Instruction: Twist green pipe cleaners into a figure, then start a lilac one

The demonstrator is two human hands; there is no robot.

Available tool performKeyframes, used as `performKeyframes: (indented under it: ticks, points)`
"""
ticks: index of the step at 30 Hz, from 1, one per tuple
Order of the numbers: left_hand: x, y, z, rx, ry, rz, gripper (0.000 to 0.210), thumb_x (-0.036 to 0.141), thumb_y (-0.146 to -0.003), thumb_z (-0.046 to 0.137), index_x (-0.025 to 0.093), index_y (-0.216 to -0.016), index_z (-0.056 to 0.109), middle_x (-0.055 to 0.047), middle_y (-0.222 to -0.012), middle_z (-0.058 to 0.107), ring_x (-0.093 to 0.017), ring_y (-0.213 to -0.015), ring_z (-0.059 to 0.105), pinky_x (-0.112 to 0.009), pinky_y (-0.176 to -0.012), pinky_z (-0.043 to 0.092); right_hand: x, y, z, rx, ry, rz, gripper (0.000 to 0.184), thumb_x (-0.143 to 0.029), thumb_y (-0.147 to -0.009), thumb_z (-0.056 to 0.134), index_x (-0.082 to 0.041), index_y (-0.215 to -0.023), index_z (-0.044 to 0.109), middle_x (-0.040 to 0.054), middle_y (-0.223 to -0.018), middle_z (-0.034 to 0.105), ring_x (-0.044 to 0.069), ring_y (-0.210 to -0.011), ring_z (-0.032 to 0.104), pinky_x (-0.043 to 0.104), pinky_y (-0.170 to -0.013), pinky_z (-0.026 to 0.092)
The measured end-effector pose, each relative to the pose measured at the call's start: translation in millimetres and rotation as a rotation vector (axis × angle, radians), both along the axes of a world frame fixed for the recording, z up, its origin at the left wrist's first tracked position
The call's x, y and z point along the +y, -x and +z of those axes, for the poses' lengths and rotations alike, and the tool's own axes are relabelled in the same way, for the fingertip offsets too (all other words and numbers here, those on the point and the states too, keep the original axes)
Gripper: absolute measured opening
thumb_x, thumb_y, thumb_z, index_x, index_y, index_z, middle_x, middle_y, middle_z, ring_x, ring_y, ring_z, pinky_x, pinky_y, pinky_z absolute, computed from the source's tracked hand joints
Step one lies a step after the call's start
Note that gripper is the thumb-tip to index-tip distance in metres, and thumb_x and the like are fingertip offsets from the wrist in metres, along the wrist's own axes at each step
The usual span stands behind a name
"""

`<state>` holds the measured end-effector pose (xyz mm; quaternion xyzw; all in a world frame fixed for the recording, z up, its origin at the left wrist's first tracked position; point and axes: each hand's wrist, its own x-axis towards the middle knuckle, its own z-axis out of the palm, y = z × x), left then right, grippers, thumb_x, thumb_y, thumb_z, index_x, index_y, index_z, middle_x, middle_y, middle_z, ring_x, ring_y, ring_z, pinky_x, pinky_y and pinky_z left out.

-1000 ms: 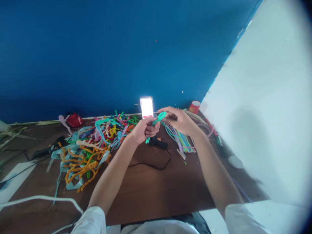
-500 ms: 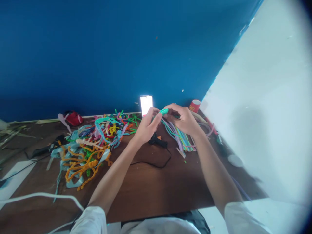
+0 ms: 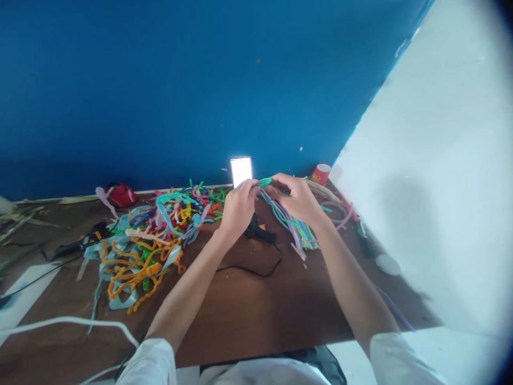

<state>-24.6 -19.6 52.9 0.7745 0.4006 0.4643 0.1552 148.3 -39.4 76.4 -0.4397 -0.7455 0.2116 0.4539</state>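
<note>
A green pipe cleaner (image 3: 264, 182), bent into a small folded loop, is held up between my two hands. My left hand (image 3: 239, 206) pinches its left end with thumb and fingers. On the other side, my right hand (image 3: 295, 198) has its fingertips closed on the right end. Beneath the right hand lies a bundle of straight pipe cleaners (image 3: 298, 230) in lilac, blue, green and yellow. Just behind the left hand a phone (image 3: 241, 170) with a bright white screen leans against the wall. A black glue gun (image 3: 259, 232) rests on the table below the hands.
To the left spreads a tangled heap of coloured pipe cleaners (image 3: 148, 251). A red paper cup (image 3: 321, 174) stands at the back right, near a red pouch-like item's opposite side of the brown table (image 3: 244, 315). A black cord (image 3: 256, 274) runs from the glue gun. A white cable (image 3: 72, 320) crosses the lower left.
Both hands have shifted slightly left. The green loop has turned and sits lower in the fingers, and the left hand has rotated so its back shows more.
</note>
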Motion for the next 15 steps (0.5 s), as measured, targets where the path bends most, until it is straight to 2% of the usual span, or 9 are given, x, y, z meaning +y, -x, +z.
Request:
performKeyframes:
  ticks: [4, 7, 10, 15]
  points:
    - [2.1, 0.0, 1.5, -0.311, 0.369, -0.211, 0.023, 0.033, -0.095, 0.052, 0.015, -0.097, 0.066, -0.003, -0.077, 0.068, -0.012, -0.064, 0.064, -0.022, -0.062, 0.048, 2.7, -1.2, -1.4, -0.003, -0.011, 0.019, 0.024, -0.039, -0.093, 0.057, -0.018, -0.085, 0.063, -0.0003, -0.073, 0.061, 0.014, -0.069, 0.053, 0.026, -0.064, 0.037]
    - [3.5, 0.6, 1.3, -0.489, 0.567, -0.349, 0.025, 0.037, -0.091, 0.059, 0.013, -0.092, 0.066, -0.003, -0.076, 0.067, -0.010, -0.060, 0.061, -0.021, -0.059, 0.048, 3.2, -3.3, -1.4, -0.020, -0.016, 0.012, 0.022, -0.038, -0.093, 0.057, -0.018, -0.086, 0.064, 0.0000, -0.075, 0.062, 0.013, -0.069, 0.052, 0.027, -0.064, 0.036]
    - [3.2, 1.0, 1.8, -0.589, 0.685, -0.417, 0.026, 0.039, -0.087, 0.064, 0.013, -0.085, 0.064, -0.002, -0.074, 0.065, -0.007, -0.058, 0.057, -0.018, -0.057, 0.046, 2.7, -4.5, -0.8, -0.012, 0.000, 0.018, 0.022, -0.038, -0.093, 0.057, -0.018, -0.088, 0.064, 0.0000, -0.076, 0.062, 0.012, -0.066, 0.049, 0.027, -0.062, 0.035]
    - [1.1, 0.4, 4.0, -0.701, 0.799, -0.449, 0.023, 0.035, -0.085, 0.068, 0.013, -0.081, 0.063, -0.001, -0.073, 0.062, -0.006, -0.060, 0.055, -0.015, -0.057, 0.044, 2.9, -3.6, -0.7, 0.048, 0.045, 0.047, 0.022, -0.038, -0.091, 0.059, -0.018, -0.085, 0.062, 0.0000, -0.074, 0.060, 0.012, -0.065, 0.049, 0.026, -0.061, 0.036]
